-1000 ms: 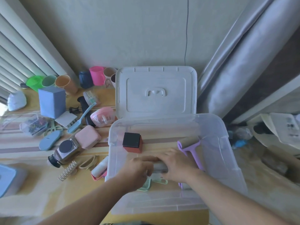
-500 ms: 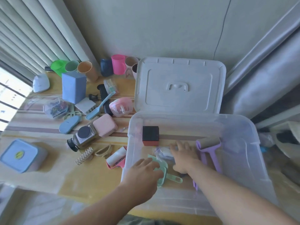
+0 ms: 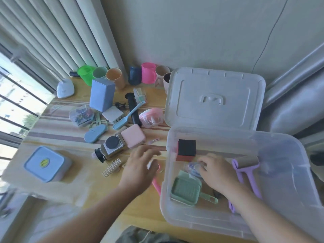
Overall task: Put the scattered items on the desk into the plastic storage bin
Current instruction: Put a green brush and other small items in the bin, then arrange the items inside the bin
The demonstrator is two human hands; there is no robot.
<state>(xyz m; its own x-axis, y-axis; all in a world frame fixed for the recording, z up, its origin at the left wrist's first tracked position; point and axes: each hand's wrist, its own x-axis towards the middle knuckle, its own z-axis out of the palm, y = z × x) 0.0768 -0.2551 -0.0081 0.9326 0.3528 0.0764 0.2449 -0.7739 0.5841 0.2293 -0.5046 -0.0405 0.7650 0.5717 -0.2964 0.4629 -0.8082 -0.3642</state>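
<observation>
Sitting at the bench's (image 3: pixel 73 181) right end, the bin (image 3: pixel 289 199) holds a few items while the right hand (image 3: pixel 217 172) pinches a small packet (image 3: pixel 193 168) inside and the left hand (image 3: pixel 140 170), loosely curled, covers the pink lint roller (image 3: pixel 156 185), probably next to lift in.

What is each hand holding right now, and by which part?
Left hand covers the pink lint roller's head; grip unclear. Right hand touches a clear packet in the bin; hold unclear.
</observation>
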